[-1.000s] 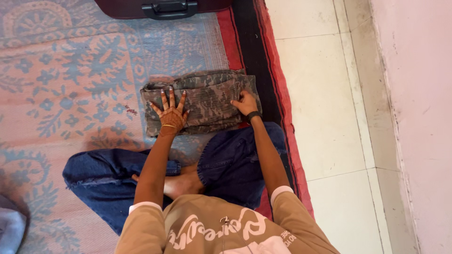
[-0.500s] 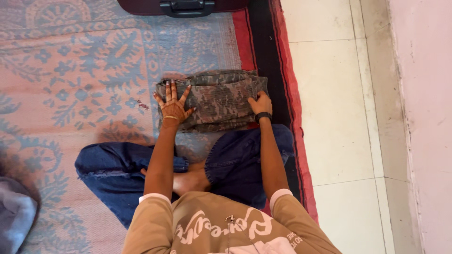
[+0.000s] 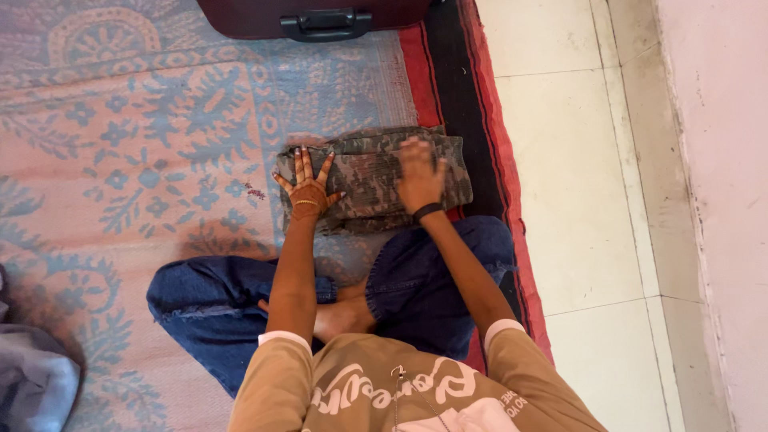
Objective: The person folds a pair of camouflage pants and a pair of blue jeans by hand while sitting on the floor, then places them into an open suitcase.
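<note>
A folded camouflage-patterned garment (image 3: 368,172) lies on the patterned rug (image 3: 144,160) in front of my crossed legs. My left hand (image 3: 310,188) rests flat on the garment's left part, fingers spread. My right hand (image 3: 419,174), with a dark band on the wrist, lies palm-down on the garment's right half, blurred with motion. Neither hand grips anything.
A dark suitcase with a handle (image 3: 324,18) stands at the rug's far edge. The rug's red and black border (image 3: 472,104) meets pale floor tiles (image 3: 576,184), with a pink wall (image 3: 720,160) at the right. A grey cloth (image 3: 32,376) lies at the lower left.
My right hand has moved from the garment's right edge inward onto its top. The left hand stays spread on the left part. The view has shifted slightly.
</note>
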